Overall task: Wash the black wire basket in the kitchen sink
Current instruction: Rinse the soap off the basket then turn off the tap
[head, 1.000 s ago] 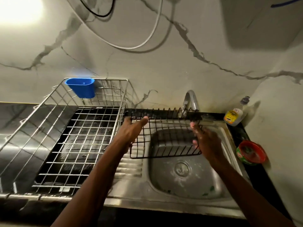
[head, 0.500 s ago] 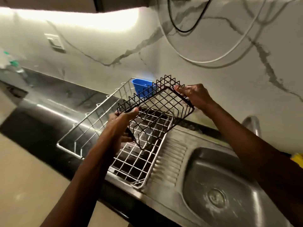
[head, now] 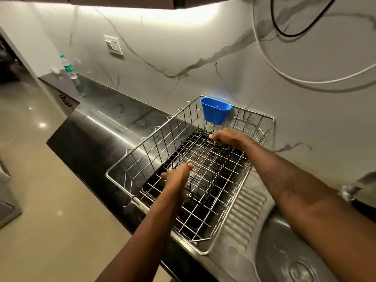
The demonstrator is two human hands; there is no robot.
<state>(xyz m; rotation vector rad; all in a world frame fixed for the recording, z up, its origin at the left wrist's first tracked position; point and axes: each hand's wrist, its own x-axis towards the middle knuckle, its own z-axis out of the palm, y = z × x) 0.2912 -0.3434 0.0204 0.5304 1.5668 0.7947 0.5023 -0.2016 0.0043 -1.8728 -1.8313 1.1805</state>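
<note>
- Black wire basket (head: pixel 211 159): stiff, light, probably wet-slick; lying inside steel rack (head: pixel 158 147).
- Gripped at opposite rims by left hand (head: pixel 177 178) and right hand (head: pixel 227 138); best hold there.

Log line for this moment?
left hand: grips black basket | right hand: grips it | basket: inside silver rack, beside sink

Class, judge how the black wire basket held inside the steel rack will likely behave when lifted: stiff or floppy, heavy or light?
Probably stiff: the black wire basket shows straight grid lines though the left hand and right hand grip only opposite edges. Likely light for its size, being mostly open mesh. Its upright prongs may snag on the steel rack.
</note>
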